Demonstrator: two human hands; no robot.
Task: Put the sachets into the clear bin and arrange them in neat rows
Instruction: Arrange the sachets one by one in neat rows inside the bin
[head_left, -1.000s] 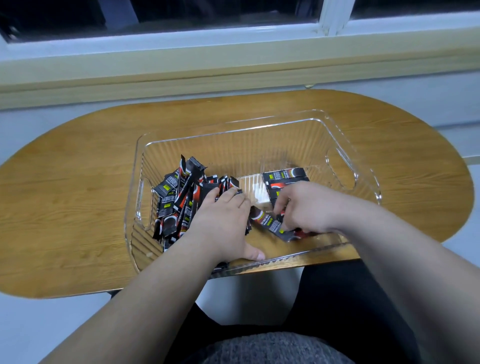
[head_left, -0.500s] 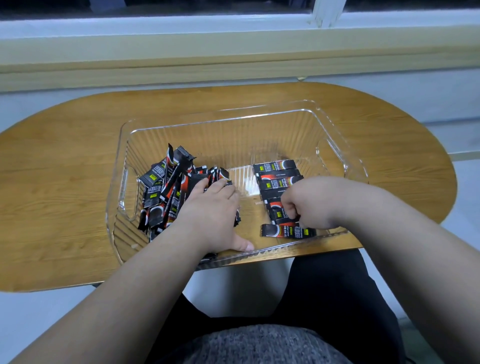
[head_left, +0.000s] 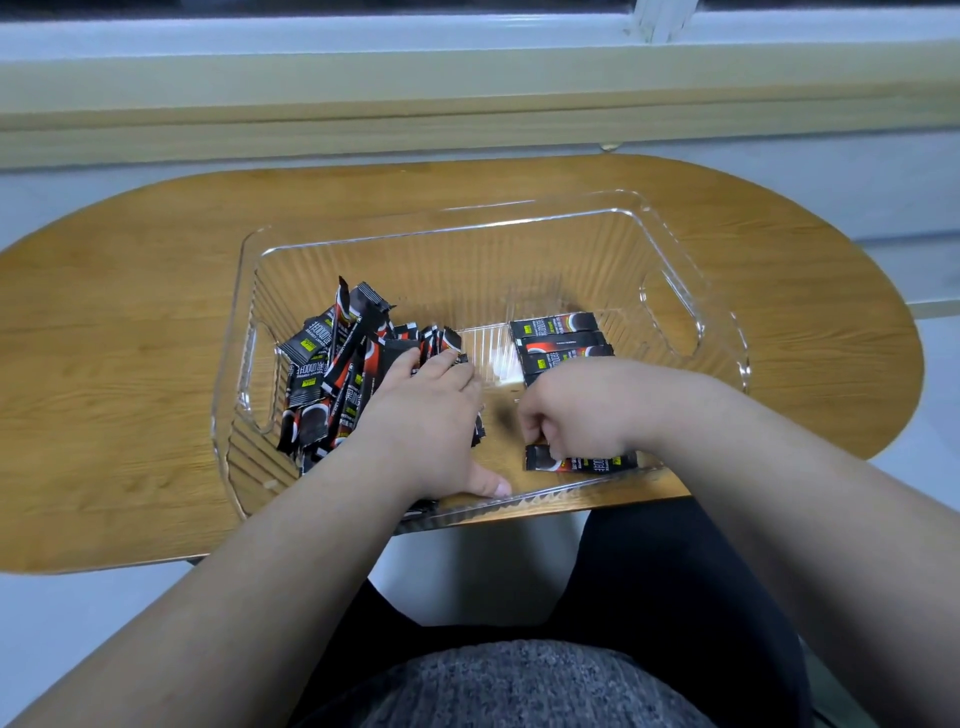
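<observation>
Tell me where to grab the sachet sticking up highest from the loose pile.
Pinch the raised top end of the sachet across its flat faces, coming from above: that end stands free of the pile, while its lower end is buried.

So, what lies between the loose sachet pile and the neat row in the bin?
Head view: only the bare floor of the clear bin. The left hand rests on the loose pile, the right hand over the neat row.
</observation>
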